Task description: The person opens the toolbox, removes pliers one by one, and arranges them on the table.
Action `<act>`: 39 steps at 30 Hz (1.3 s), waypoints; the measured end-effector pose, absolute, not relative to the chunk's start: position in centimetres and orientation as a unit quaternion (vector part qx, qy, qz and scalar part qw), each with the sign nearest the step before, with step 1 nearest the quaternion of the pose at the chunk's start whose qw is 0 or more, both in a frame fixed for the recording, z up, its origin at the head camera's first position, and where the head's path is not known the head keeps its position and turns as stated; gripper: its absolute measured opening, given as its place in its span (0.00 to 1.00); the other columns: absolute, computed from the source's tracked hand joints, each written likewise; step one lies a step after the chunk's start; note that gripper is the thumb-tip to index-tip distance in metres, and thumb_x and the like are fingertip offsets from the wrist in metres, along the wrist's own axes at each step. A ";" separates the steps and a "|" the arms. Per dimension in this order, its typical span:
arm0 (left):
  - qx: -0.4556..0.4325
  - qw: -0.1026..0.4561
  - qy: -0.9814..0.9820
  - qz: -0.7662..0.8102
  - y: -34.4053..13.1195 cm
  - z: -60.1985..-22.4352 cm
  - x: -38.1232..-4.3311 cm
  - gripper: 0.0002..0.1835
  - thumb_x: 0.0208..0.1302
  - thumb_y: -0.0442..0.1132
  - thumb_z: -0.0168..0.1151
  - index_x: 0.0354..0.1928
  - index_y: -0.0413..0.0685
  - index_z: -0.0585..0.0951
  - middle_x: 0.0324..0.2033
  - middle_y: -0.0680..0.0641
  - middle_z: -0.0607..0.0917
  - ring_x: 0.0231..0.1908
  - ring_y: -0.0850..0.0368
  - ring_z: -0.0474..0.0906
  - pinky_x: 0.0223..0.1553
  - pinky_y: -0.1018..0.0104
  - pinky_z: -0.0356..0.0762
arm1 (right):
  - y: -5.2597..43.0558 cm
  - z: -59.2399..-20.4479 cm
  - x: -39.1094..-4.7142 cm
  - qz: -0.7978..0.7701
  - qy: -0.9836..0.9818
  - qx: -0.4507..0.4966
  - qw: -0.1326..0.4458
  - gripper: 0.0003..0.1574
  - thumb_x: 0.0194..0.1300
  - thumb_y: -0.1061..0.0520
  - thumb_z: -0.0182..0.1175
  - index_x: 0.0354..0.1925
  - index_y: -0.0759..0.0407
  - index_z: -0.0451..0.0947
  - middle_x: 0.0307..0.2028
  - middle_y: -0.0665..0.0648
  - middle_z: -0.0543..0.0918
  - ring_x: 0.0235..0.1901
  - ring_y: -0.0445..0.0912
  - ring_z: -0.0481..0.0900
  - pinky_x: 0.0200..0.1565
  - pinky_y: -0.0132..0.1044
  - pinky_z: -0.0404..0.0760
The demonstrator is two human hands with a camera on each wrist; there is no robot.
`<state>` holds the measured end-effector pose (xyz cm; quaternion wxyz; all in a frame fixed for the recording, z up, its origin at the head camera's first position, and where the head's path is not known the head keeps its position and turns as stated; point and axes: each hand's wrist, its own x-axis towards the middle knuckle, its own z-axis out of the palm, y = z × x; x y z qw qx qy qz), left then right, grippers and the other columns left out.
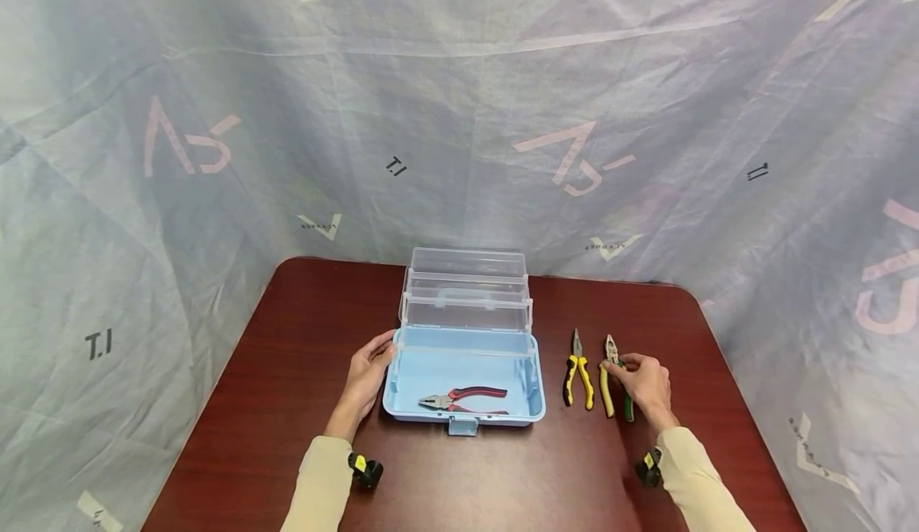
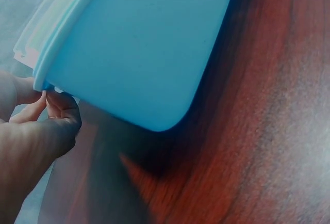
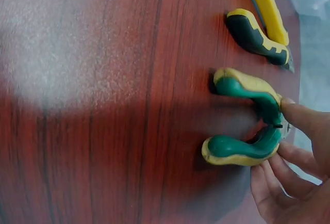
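An open light-blue toolbox (image 1: 424, 417) stands on the table, with red-and-black combination pliers (image 1: 434, 402) lying inside. My left hand (image 1: 368, 374) pinches the toolbox rim near its back left corner, thumb and fingers at the edge in the left wrist view. To the right of the toolbox, my right hand (image 1: 648, 384) holds green-and-yellow pliers (image 3: 247, 154) near the pivot, thumb on one side and fingers on the other. Their handles are spread and point toward me. Between the toolbox and this hand lie yellow-and-black long-nose pliers (image 1: 571, 372), handles also toward me.
Clear plastic trays (image 1: 467, 289) rise behind the toolbox, folded up and back. A blue latch (image 1: 463, 427) hangs at its front. The dark red wooden table (image 1: 287, 372) ends at grey printed cloth (image 1: 459, 117) at the back and sides.
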<state>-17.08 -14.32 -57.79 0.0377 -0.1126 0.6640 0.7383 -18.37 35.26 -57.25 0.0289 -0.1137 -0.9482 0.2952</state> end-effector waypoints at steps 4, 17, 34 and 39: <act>-0.113 0.035 0.658 0.744 -14.3 -57.9 -17.2 0.19 0.70 0.37 0.55 0.61 0.48 0.74 0.58 0.43 0.73 0.57 0.55 0.67 0.50 0.77 0.70 | 35.1 -57.0 -18.3 0.293 -0.948 -0.116 0.043 0.28 0.57 0.45 0.67 0.46 0.65 0.81 0.38 0.66 0.84 0.37 0.58 0.82 0.35 0.53 0.78; -0.107 0.040 0.665 0.738 -14.4 -58.1 -17.2 0.20 0.70 0.38 0.55 0.62 0.48 0.73 0.59 0.44 0.71 0.59 0.55 0.66 0.50 0.77 0.70 | 32.7 -53.7 -18.2 0.347 -0.934 -0.027 0.082 0.21 0.66 0.49 0.60 0.46 0.65 0.79 0.39 0.65 0.84 0.39 0.57 0.82 0.37 0.49 0.81; -0.109 0.033 0.655 0.747 -14.5 -58.1 -17.2 0.20 0.69 0.36 0.55 0.62 0.46 0.72 0.59 0.43 0.71 0.59 0.55 0.65 0.49 0.78 0.70 | 27.8 -50.8 -17.8 0.389 -0.916 0.061 0.079 0.16 0.64 0.56 0.62 0.48 0.63 0.77 0.40 0.61 0.83 0.39 0.53 0.82 0.42 0.48 0.80; -0.108 0.038 0.652 0.749 -14.4 -58.0 -17.2 0.20 0.69 0.36 0.55 0.62 0.46 0.72 0.59 0.43 0.71 0.59 0.55 0.64 0.49 0.79 0.70 | 26.1 -50.4 -17.5 0.403 -0.906 0.102 0.086 0.16 0.62 0.57 0.64 0.47 0.62 0.78 0.41 0.62 0.83 0.38 0.53 0.83 0.50 0.55 0.75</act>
